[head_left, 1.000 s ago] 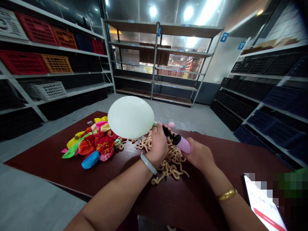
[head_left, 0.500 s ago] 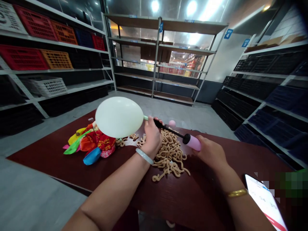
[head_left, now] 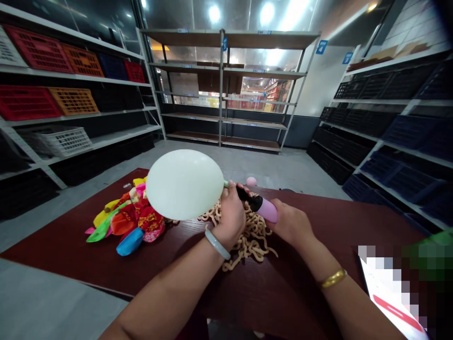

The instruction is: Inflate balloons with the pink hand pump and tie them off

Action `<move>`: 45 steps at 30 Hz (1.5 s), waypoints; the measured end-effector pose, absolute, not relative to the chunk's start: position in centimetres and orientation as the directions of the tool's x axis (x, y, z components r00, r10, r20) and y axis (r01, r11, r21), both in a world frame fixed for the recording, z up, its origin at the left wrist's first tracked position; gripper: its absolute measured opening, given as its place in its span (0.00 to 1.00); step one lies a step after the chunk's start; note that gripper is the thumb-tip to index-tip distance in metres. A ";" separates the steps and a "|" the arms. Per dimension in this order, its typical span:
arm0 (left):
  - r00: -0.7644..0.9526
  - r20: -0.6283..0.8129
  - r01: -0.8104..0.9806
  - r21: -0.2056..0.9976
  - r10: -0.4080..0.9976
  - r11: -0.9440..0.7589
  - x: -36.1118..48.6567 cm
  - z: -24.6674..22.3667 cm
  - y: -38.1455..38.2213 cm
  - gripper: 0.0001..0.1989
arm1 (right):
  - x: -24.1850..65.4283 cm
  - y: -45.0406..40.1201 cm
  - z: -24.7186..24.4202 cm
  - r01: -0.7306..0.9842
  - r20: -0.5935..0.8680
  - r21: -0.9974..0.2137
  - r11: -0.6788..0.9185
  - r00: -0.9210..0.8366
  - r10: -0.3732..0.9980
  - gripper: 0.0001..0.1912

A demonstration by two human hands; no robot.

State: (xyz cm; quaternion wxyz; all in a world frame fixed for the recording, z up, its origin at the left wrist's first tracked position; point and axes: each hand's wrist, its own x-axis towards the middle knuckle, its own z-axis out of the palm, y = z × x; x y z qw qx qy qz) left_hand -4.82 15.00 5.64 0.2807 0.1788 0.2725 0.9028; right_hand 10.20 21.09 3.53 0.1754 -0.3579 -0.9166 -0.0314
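A pale green inflated balloon sits over the middle of the dark red table. My left hand is closed around its neck and the black nozzle end of a hand pump. The joint between neck and nozzle is hidden by my fingers. My right hand wraps around the pump's pink barrel, close to the left hand. Beneath both hands lies a heap of tan curly strands, whose kind I cannot tell. Left of it is a pile of deflated balloons in several colours.
A small pink ball-like thing is near the table's far edge. A phone, partly blurred out, lies at the right. Shelves with plastic crates line both sides, and a metal rack stands behind.
My right hand has pushed the pink barrel toward my left hand, so the black rod between them no longer shows. The balloon looks larger. The view has shifted slightly.
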 end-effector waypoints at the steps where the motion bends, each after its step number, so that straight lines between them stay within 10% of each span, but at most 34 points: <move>1: -0.791 0.167 -0.402 0.582 0.588 -0.707 -5.5 5.9 15.0 0.11 | 10.4 21.5 3.4 0.672 0.339 -0.064 0.737 -0.680 0.650 0.20; 45: -0.843 0.167 -0.334 0.584 0.512 -0.740 -8.7 6.2 15.3 0.07 | 12.5 23.2 4.6 0.727 0.380 0.036 0.685 -0.644 0.663 0.17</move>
